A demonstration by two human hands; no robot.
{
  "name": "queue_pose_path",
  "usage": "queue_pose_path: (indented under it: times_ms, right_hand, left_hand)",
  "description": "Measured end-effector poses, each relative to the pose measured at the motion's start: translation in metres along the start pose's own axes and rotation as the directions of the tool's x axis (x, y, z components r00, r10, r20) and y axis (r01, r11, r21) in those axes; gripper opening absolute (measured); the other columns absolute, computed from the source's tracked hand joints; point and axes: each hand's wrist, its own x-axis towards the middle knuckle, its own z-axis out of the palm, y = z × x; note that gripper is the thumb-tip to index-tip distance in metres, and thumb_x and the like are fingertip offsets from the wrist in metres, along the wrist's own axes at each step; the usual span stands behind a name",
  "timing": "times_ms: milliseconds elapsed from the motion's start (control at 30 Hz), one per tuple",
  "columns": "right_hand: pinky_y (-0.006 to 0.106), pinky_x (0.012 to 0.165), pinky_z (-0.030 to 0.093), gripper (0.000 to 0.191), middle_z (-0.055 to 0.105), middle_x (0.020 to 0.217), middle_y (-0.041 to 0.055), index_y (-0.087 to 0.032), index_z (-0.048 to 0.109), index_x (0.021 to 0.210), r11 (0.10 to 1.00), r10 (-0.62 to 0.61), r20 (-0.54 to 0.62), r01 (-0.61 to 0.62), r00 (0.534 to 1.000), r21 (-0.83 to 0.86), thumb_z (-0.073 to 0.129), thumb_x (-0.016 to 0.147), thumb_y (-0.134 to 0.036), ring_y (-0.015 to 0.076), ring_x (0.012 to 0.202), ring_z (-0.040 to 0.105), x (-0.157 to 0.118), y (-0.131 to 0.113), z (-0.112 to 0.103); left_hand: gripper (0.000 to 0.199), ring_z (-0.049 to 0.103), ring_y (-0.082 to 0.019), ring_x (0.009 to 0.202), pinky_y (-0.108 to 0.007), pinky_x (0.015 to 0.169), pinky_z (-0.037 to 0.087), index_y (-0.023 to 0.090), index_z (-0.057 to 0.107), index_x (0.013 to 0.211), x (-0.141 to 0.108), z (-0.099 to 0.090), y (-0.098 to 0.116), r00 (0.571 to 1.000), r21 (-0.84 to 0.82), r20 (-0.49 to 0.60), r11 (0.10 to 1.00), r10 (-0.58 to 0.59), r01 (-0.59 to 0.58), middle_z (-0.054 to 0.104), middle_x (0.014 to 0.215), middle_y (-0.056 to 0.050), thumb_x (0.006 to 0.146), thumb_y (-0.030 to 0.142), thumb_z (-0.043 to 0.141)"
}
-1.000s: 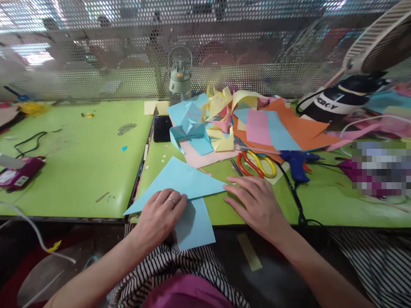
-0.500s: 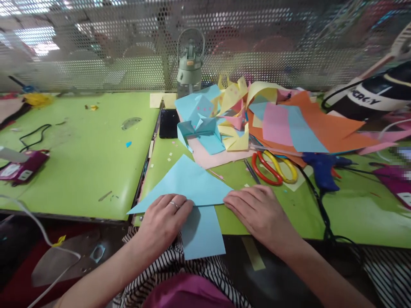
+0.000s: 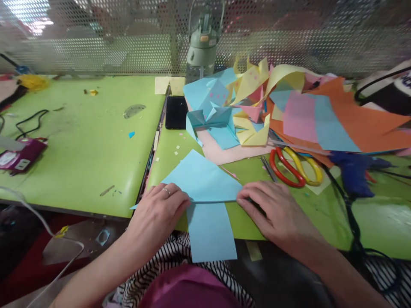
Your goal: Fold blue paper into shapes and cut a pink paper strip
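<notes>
A sheet of light blue paper (image 3: 201, 177), folded into a broad triangle, lies at the near edge of the green table. From under its straight lower edge, a rectangular flap of the same blue hangs past the table edge over my lap. My left hand (image 3: 159, 207), with a ring on one finger, is closed on the paper's left part, covering much of that side; the far left tip peeks out beyond it. At the right corner, my right hand (image 3: 272, 209) pinches the paper between thumb and fingers.
Behind the paper lie a black phone (image 3: 176, 112), folded blue paper (image 3: 221, 124) and orange sheets (image 3: 349, 115). Red-and-yellow-handled scissors (image 3: 290, 169) and a blue glue gun (image 3: 353, 173) are at right. A bottle (image 3: 202, 49) stands before the perforated screen. A purple power strip (image 3: 24, 156) sits left.
The view has shifted, so the table things appear farther right. My left hand now covers more of the triangle's left side. My right hand stays at the right corner, its thumb showing more.
</notes>
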Motion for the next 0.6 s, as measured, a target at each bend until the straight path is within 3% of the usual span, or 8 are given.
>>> queue_pose_path:
  times_ms: [167, 300, 400, 467, 533, 600]
  right_hand:
    - [0.038, 0.073, 0.033, 0.025, 0.069, 0.084, 0.0029, -0.023, 0.062, 0.086, 0.996, -0.022, 0.036, 0.026, 0.999, -0.089, 0.043, 0.099, -0.033, 0.0199, 0.077, 0.058, 0.007, -0.005, -0.002]
    - [0.039, 0.075, 0.031, 0.025, 0.071, 0.082, 0.0007, -0.025, 0.065, 0.089, 0.984, -0.126, 0.075, 0.134, 0.989, -0.114, 0.043, 0.101, -0.029, 0.0194, 0.076, 0.059, 0.013, -0.013, 0.002]
    - [0.038, 0.074, 0.034, 0.021, 0.071, 0.085, 0.0038, -0.023, 0.066, 0.091, 0.983, -0.114, -0.05, 0.105, 0.992, -0.153, 0.048, 0.099, -0.029, 0.0205, 0.078, 0.059, 0.015, -0.022, 0.006]
    - [0.039, 0.079, 0.037, 0.021, 0.073, 0.095, 0.0066, -0.022, 0.068, 0.101, 0.974, -0.186, -0.107, 0.17, 0.977, -0.148, 0.052, 0.098, -0.035, 0.0223, 0.085, 0.06, 0.013, -0.031, 0.007]
    - [0.04, 0.085, 0.039, 0.035, 0.073, 0.108, 0.0085, -0.02, 0.067, 0.111, 0.952, -0.299, -0.058, 0.294, 0.952, -0.086, 0.049, 0.098, -0.046, 0.0232, 0.095, 0.062, 0.01, -0.04, 0.009]
    - [0.039, 0.087, 0.041, 0.039, 0.073, 0.115, 0.0079, -0.019, 0.066, 0.114, 0.942, -0.334, -0.011, 0.334, 0.942, -0.043, 0.046, 0.098, -0.049, 0.0219, 0.1, 0.063, 0.005, -0.046, 0.011]
  left_hand:
    - [0.018, 0.061, -0.017, 0.073, -0.031, 0.068, 0.048, 0.019, 0.064, 0.084, 0.008, -0.008, 0.0, 0.993, -0.062, 0.104, 0.996, -0.054, 0.06, 0.066, 0.079, -0.001, 0.097, 0.022, 0.053]
    - [0.014, 0.06, -0.018, 0.073, -0.032, 0.068, 0.046, 0.019, 0.065, 0.084, 0.009, -0.003, 0.0, 0.995, -0.036, 0.091, 0.998, -0.042, 0.046, 0.066, 0.078, 0.0, 0.096, 0.02, 0.057]
    - [0.017, 0.06, -0.019, 0.074, -0.034, 0.07, 0.045, 0.019, 0.066, 0.087, 0.008, -0.002, -0.001, 1.0, 0.052, -0.017, 0.998, -0.02, 0.02, 0.067, 0.08, -0.002, 0.098, 0.02, 0.052]
    - [0.02, 0.061, -0.018, 0.075, -0.033, 0.07, 0.046, 0.018, 0.066, 0.089, 0.008, -0.006, -0.003, 0.988, 0.097, -0.152, 0.994, -0.03, 0.045, 0.068, 0.083, -0.003, 0.1, 0.021, 0.049]
    - [0.02, 0.062, -0.018, 0.077, -0.031, 0.07, 0.046, 0.018, 0.065, 0.092, 0.008, -0.013, -0.006, 0.957, 0.135, -0.282, 0.985, -0.067, 0.109, 0.07, 0.089, -0.004, 0.101, 0.023, 0.048]
    - [0.019, 0.063, -0.018, 0.079, -0.03, 0.069, 0.045, 0.019, 0.065, 0.094, 0.007, -0.019, -0.011, 0.935, 0.17, -0.341, 0.973, -0.092, 0.158, 0.07, 0.092, -0.005, 0.101, 0.025, 0.048]
